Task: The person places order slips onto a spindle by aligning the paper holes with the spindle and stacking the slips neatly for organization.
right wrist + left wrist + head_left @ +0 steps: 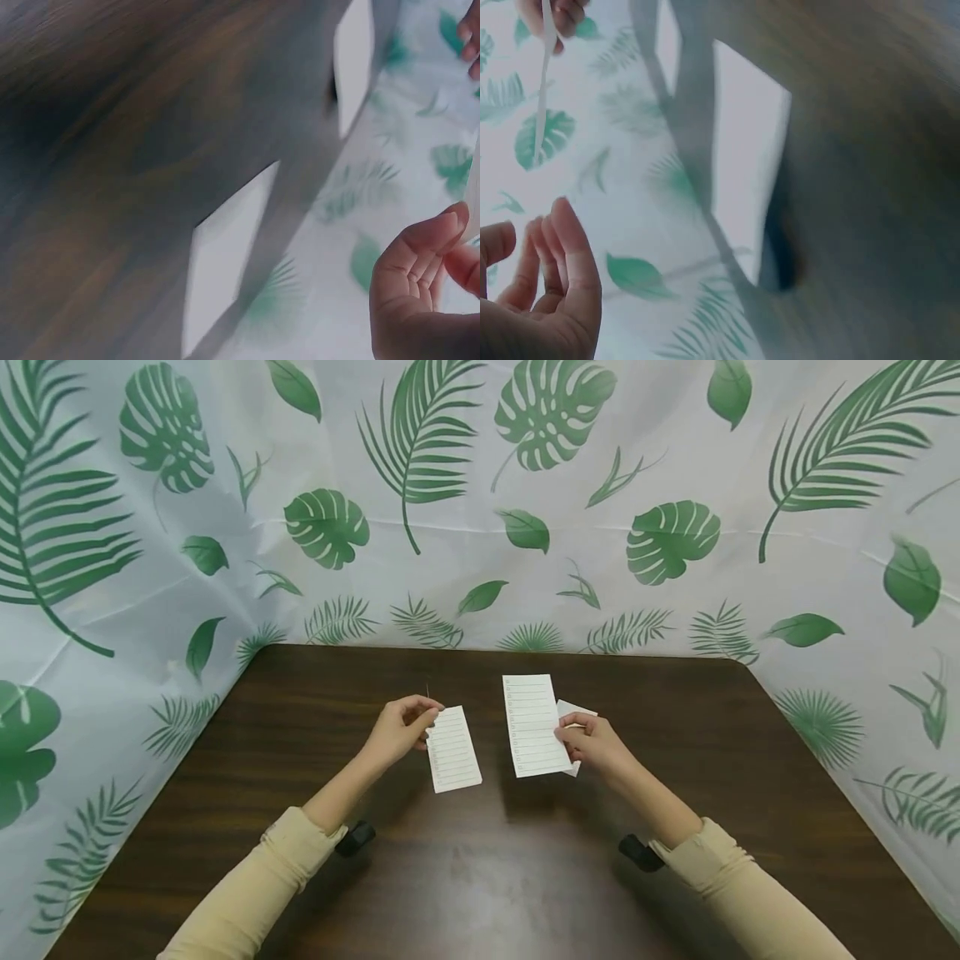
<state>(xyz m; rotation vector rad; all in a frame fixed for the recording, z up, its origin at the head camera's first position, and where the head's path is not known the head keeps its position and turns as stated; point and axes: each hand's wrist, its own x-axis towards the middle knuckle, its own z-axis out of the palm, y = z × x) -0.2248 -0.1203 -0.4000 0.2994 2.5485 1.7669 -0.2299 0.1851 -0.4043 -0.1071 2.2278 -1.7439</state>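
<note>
A lined checklist pad [454, 756] lies on the dark table. My left hand [397, 728] hovers over its upper left corner in the head view. In the left wrist view the thumb and fingers of that hand [559, 292] stand apart with nothing between them, and the pad [750, 142] lies below. My right hand [594, 743] pinches a lined checklist sheet [536, 727] by its right edge, held up above the table. Under that sheet and hand, mostly hidden in the head view, lies another white paper [576, 707]; the right wrist view shows it whole-sided [231, 259].
The dark wooden table [465, 877] reaches back to a white curtain [465, 560] printed with green leaves, which also hangs along both sides. Black wrist devices [356, 839] sit below both forearms.
</note>
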